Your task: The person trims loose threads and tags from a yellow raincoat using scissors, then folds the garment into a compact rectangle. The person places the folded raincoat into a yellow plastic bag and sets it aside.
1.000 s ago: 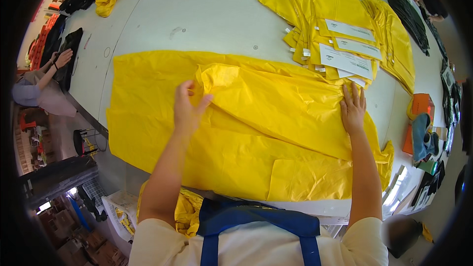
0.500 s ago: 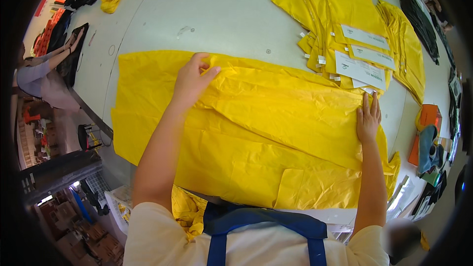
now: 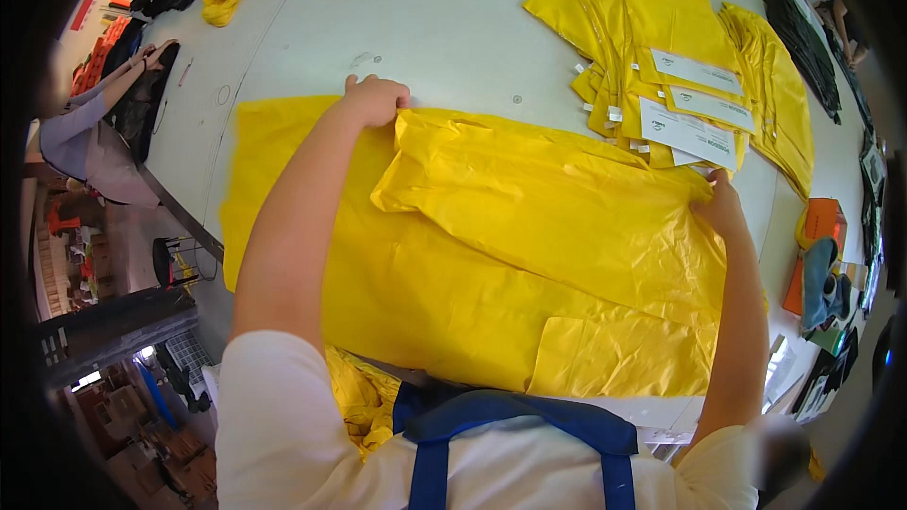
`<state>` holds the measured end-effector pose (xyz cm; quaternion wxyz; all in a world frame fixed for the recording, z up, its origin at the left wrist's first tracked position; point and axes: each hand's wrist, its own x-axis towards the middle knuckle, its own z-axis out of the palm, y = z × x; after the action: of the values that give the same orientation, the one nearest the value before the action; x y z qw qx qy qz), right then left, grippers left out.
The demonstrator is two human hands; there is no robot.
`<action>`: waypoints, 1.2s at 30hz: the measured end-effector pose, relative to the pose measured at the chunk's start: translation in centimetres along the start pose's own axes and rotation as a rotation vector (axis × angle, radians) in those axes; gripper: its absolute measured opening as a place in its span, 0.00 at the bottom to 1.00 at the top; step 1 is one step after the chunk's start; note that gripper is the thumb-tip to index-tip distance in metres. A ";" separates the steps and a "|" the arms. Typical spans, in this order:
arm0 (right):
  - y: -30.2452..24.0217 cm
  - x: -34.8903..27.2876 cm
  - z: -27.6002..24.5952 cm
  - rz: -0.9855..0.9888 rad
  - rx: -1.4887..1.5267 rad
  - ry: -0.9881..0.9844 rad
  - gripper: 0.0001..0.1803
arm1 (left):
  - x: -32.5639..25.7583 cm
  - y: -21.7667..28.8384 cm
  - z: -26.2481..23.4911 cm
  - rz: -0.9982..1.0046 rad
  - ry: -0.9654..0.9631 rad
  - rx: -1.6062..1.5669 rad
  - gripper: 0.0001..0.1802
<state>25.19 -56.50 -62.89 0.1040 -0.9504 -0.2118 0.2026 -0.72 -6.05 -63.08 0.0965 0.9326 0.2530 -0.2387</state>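
Observation:
A yellow waterproof garment (image 3: pixel 472 255) lies spread in front of me, its near side by my apron. A long strip, which looks like a sleeve, is laid along its far side, over the body; a square pocket or flap shows near the front edge. My left hand (image 3: pixel 380 101) is closed at the far edge, by the strip's left end, its fingertips partly hidden. At the far right corner my right hand (image 3: pixel 724 208) pinches the fabric, fingers bent round the edge.
Folded yellow garments (image 3: pixel 652 28) with white printed cards (image 3: pixel 687 130) are stacked just beyond my right hand. An orange box (image 3: pixel 825 222) stands at the right, dark clothing (image 3: pixel 798 47) behind it. At the far left another person's hands (image 3: pixel 156 55) handle black fabric.
My left hand has moved slightly up at the far edge, and the strip's left end now lies flatter and wider. My right hand, flat before, now grips the corner.

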 end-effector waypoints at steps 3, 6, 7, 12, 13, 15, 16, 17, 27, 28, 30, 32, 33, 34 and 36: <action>-1.0 0.2 -2.5 -0.022 -0.067 -0.183 0.26 | -0.5 -3.3 -0.2 0.101 -0.038 0.100 0.14; -0.4 -5.0 -4.0 -0.092 0.107 0.039 0.18 | -5.2 -5.2 -1.9 0.214 0.210 0.014 0.12; -0.6 -7.1 -4.1 -0.104 0.187 0.094 0.15 | -9.3 -5.1 -3.0 0.246 0.370 0.018 0.11; 4.4 -21.7 -1.9 -0.543 -0.072 0.641 0.13 | -27.9 -6.1 2.9 0.592 1.085 0.222 0.12; 4.6 -24.7 -1.0 -0.606 -0.107 0.625 0.14 | -30.6 -5.6 5.3 0.568 1.028 0.174 0.12; 5.5 -28.7 2.1 -0.587 -0.166 0.520 0.13 | -34.1 -5.1 10.5 0.418 0.696 0.130 0.11; 5.5 -29.6 3.4 -0.588 -0.193 0.476 0.13 | -34.6 -4.9 11.8 0.367 0.583 0.075 0.11; 5.6 -30.5 4.3 -0.583 -0.226 0.432 0.12 | -34.7 -4.4 12.8 0.322 0.471 0.019 0.11; 11.6 -27.6 -0.7 -0.336 -0.229 0.285 0.41 | -29.8 10.5 18.5 0.400 0.318 -0.052 0.44; 14.9 -25.8 -2.0 -0.306 -0.167 0.373 0.42 | -29.6 10.6 18.6 0.416 0.330 -0.050 0.43; 17.0 -24.4 -2.7 -0.216 -0.229 0.285 0.38 | -29.2 10.5 19.0 0.454 0.361 -0.056 0.42; 18.8 -22.7 -2.5 -0.223 -0.245 0.165 0.33 | -29.0 10.2 18.9 0.468 0.366 -0.050 0.42; 19.7 -21.8 -2.3 -0.268 -0.238 0.089 0.30 | -29.0 10.2 18.8 0.471 0.353 -0.048 0.41; 20.5 -20.7 -1.7 -0.317 -0.225 0.008 0.28 | -28.9 10.1 18.7 0.469 0.335 -0.043 0.41; 23.9 -19.4 -1.0 -0.199 0.093 0.099 0.23 | -28.4 9.7 18.9 0.478 0.338 -0.026 0.41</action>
<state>18.11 -86.48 -62.17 0.1779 -0.9276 -0.2902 0.1539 -24.71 -32.05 -64.88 0.1186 0.9909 0.0416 -0.0472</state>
